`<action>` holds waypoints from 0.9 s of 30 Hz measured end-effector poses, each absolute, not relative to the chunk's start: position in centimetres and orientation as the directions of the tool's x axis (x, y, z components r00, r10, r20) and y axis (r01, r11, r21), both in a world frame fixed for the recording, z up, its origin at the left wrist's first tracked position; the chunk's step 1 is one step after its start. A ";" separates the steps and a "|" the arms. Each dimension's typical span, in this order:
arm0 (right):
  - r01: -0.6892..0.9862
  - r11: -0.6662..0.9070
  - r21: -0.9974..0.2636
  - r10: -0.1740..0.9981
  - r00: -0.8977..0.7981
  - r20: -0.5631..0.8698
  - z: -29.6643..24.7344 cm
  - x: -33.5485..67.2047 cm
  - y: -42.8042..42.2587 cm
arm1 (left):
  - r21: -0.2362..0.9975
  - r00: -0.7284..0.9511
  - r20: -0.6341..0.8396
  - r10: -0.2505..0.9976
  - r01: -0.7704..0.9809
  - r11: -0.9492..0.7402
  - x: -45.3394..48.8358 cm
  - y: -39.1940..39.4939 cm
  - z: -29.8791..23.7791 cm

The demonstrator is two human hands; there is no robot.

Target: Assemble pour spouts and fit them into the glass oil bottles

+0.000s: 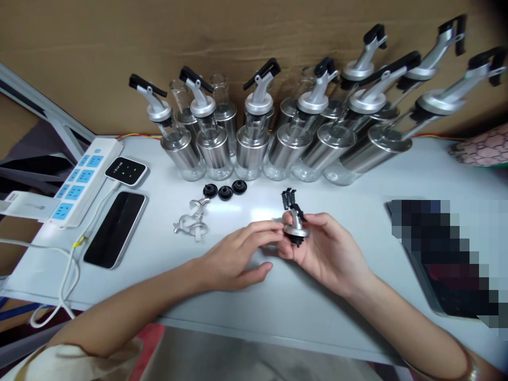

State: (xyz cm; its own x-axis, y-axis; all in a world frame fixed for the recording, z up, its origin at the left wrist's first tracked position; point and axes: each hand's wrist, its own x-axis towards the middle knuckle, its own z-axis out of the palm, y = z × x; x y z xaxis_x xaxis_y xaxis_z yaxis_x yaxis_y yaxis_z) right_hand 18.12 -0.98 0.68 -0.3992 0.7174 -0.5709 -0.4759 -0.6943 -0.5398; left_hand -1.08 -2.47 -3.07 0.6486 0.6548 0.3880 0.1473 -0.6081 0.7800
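Note:
My right hand (329, 254) is closed on a pourer spout (296, 227), a silver cap with a black lever on top and a black ribbed stopper below. My left hand (242, 254) reaches toward its left edge, fingers stretched out and thumb apart; the fingertips are at or touching the silver rim. Just behind the spout lie small black levers (289, 198). Left of them, silver spout pieces (192, 225) lie loose on the table, with black round stoppers (225, 192) behind.
Glass bottles with steel sleeves (253, 143), several topped with pourers, stand along the cardboard wall (238, 32). At left are a power strip (85, 180), a small hotspot device (127, 171), a phone (116, 228) and a white cable (65, 280). A dark, partly pixelated device (420, 264) lies at right.

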 end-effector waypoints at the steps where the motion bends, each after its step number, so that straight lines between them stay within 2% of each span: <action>1: -0.477 -0.714 -0.512 0.698 -0.427 -0.575 0.8 18.2 -0.9 | 0.783 0.642 0.384 0.664 0.155 -0.603 -1.1 -2.5 -3.1; 6: -0.436 -0.780 -0.448 0.625 -0.526 -0.577 0.8 18.5 -1.0 | 0.834 0.593 0.303 0.746 0.214 -0.509 -1.3 -2.6 -3.5; 11: -0.349 -0.821 -0.453 0.570 -0.560 -0.602 0.4 18.4 -1.2 | 0.839 0.601 0.294 0.743 0.209 -0.502 -1.4 -2.5 -3.6; 16: -0.256 -0.827 -0.501 0.529 -0.656 -0.539 0.3 18.5 -1.3 | 0.861 0.585 0.295 0.755 0.179 -0.476 -1.3 -2.6 -3.6; 19: -0.146 -0.799 -0.583 0.493 -0.715 -0.496 0.4 18.7 -1.5 | 0.890 0.586 0.258 0.768 0.165 -0.424 -1.3 -2.5 -3.3; 21: -0.029 -0.696 -0.718 0.520 -0.710 -0.475 0.5 18.7 -1.8 | 0.915 0.577 0.215 0.788 0.164 -0.369 -1.4 -2.3 -3.1; 23: 0.153 -0.461 -0.874 0.650 -0.612 -0.450 0.7 18.5 -2.2 | 0.930 0.565 0.171 0.807 0.179 -0.323 -1.4 -2.1 -3.0; 24: 0.269 -0.317 -0.910 0.731 -0.542 -0.414 0.7 18.3 -2.4 | 0.932 0.559 0.157 0.814 0.188 -0.309 -1.4 -2.0 -2.9; 25: 0.383 -0.189 -0.904 0.797 -0.478 -0.370 0.7 18.2 -2.6 | 0.933 0.553 0.149 0.819 0.194 -0.302 -1.4 -2.0 -2.8; 27: 0.546 -0.036 -0.837 0.859 -0.410 -0.305 0.5 17.9 -2.8 | 0.934 0.547 0.161 0.821 0.185 -0.306 -1.4 -1.8 -2.8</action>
